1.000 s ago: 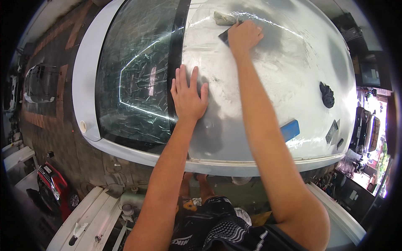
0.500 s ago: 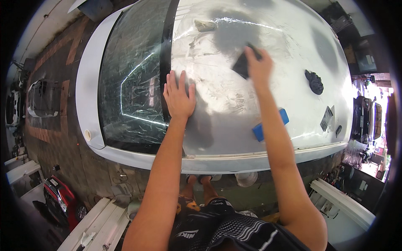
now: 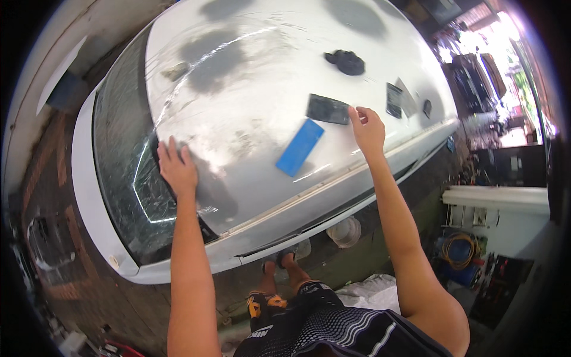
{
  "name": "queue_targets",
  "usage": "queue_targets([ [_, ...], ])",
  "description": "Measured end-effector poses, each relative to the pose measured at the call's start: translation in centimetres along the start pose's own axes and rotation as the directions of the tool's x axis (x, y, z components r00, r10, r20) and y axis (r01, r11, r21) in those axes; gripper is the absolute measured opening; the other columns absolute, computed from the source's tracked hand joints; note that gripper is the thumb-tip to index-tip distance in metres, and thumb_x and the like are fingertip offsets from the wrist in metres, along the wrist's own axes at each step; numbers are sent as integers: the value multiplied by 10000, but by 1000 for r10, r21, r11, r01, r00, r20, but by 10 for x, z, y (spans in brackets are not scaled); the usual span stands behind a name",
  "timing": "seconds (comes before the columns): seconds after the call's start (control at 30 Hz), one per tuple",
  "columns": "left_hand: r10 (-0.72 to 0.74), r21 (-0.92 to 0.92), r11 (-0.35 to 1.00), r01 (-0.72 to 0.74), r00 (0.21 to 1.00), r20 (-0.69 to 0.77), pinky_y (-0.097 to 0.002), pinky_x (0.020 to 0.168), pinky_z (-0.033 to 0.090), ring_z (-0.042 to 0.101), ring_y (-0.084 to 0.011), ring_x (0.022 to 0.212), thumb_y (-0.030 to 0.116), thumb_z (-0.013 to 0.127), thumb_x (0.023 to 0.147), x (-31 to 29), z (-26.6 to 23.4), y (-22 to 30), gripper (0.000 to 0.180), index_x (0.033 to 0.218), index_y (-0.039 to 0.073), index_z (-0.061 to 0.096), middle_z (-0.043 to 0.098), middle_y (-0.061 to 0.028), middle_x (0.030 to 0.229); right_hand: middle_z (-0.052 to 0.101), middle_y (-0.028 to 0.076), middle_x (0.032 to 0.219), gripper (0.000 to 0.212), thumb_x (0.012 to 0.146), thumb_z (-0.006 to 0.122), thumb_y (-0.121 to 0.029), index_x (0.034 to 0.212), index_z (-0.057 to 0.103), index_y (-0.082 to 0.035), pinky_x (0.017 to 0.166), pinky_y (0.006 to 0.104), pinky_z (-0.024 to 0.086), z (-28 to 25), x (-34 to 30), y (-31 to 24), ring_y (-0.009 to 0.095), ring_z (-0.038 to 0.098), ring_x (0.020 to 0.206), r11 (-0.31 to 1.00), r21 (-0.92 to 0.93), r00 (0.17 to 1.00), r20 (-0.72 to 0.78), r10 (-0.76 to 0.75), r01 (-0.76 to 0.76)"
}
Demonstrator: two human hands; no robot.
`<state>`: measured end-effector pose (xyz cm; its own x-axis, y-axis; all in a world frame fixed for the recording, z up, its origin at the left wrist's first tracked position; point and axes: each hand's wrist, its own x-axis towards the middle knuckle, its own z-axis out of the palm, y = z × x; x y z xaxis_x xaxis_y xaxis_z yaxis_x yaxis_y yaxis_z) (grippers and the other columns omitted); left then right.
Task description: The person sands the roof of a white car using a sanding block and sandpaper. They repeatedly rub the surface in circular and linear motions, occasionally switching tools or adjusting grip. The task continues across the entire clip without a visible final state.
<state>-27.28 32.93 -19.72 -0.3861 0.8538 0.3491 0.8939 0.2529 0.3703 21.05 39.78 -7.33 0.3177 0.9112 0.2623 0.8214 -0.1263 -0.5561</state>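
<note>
My left hand (image 3: pixel 178 171) lies flat, fingers spread, over the border between the car's white roof (image 3: pixel 256 77) and its dark glass (image 3: pixel 122 131). My right hand (image 3: pixel 369 131) is over the roof near its side edge, fingers loosely bent with thumb and forefinger apart. Beside the thumb, touching or nearly so, lies a dark rectangular sheet that looks like sandpaper (image 3: pixel 327 109). A blue rectangular sanding block (image 3: pixel 300 147) rests just below that sheet. Grey dull patches mark the roof's paint.
A crumpled black cloth (image 3: pixel 347 62), a dark sheet (image 3: pixel 394 100) with a grey one (image 3: pixel 407 98), and a small dark piece (image 3: pixel 427 107) lie farther along the roof. A yellowish lump (image 3: pixel 175 72) sits near the glass. A pale bucket (image 3: pixel 345 231) stands on the floor.
My view has turned toward the right. My right hand has come back from the grey patch with the black sheet, which now lies beside the blue block. My left hand stays on the glass border.
</note>
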Motion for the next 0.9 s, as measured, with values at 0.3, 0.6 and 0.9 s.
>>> queue_targets([
  [0.3,27,2,1000,-27,999,-17,-517,1172,348,424,-379,1471,406,506,1077,4,8,4,533,1549,159,489,421,-208,1611,663,160,1292,535,903,757,-444,1306,661,-106,1045,504,462,-5,98,82,411,608,1202,917,-269,873,-315,-372,293],
  [0.6,39,-17,999,-40,998,-56,-527,1136,387,481,-416,1411,419,518,1068,0,8,-4,523,1517,150,529,444,-220,1589,495,244,1504,775,915,708,-535,1449,501,-13,1112,584,407,-2,112,83,398,460,1422,608,-479,771,-318,552,-633],
  [0.9,31,-41,999,-36,992,-119,-528,1143,392,480,-460,1394,407,577,1033,6,4,3,620,1520,38,474,476,-288,1535,734,115,796,328,886,802,-298,941,742,20,718,400,525,-23,58,89,248,672,723,936,292,942,-211,262,-195],
])
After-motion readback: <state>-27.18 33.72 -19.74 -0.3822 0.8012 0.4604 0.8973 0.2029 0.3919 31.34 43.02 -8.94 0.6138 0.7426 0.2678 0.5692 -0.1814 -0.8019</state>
